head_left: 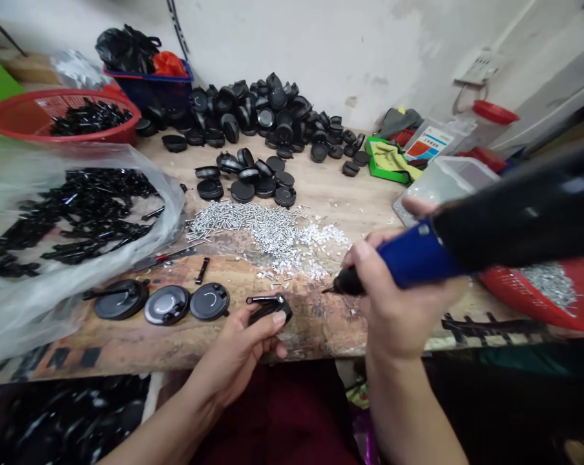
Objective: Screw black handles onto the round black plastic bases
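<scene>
My left hand point(246, 339) is closed around a black round plastic part with a small lever arm point(272, 309), held at the bench's front edge. In my right hand point(398, 310) is a blue and black electric screwdriver point(413, 255), its bit pointing left, apart from the part. Three round black discs point(209, 301) lie in a row left of my left hand, the leftmost with a lever on it. A loose black lever point(202, 270) rests behind them. Farther back spreads a pile of silver screws point(234, 219), with small white pieces point(323, 239) at its right.
Many black discs point(272, 106) are heaped along the wall. A plastic bag point(170, 206) of black levers and a red basket point(11, 119) stand left. At right are a green tray point(382, 169), a clear bin point(451, 174) and a red container point(510, 290) of metal pieces.
</scene>
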The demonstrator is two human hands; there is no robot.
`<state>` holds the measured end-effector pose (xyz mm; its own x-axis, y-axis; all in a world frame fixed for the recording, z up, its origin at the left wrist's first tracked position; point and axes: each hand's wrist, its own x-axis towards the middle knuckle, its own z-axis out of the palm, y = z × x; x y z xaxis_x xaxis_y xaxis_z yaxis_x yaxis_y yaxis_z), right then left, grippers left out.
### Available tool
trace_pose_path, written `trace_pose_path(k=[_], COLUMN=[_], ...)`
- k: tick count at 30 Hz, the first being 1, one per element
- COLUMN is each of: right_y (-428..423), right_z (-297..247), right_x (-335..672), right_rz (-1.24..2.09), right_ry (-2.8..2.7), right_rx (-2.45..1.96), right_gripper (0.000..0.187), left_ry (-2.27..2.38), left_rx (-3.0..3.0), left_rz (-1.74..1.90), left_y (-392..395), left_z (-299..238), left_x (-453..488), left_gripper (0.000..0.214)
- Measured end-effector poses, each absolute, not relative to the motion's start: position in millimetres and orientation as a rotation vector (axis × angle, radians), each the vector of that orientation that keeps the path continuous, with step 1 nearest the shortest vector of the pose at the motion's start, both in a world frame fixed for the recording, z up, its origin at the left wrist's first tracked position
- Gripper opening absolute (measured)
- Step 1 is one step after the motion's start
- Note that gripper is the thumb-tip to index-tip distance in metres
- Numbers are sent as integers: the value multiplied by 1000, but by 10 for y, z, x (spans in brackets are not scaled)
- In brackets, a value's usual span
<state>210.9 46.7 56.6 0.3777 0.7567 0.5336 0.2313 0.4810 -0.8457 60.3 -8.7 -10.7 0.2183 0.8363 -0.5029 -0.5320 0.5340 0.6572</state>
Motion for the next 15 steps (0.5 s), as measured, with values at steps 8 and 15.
trace_pose_path(k=[8,15], right_y=[-96,-22], right_z=[699,557], right_x=[1763,1732], right_rz=[405,403], right_ry=[-1241,-1228], right_rx=[-928,-903], right_gripper=[51,49], left_ry=[1016,1028], left_rx=[375,396], left_rz=[967,977], left_y=[-85,-88], left_z=[-157,-119], left_x=[644,620], left_gripper=[21,23])
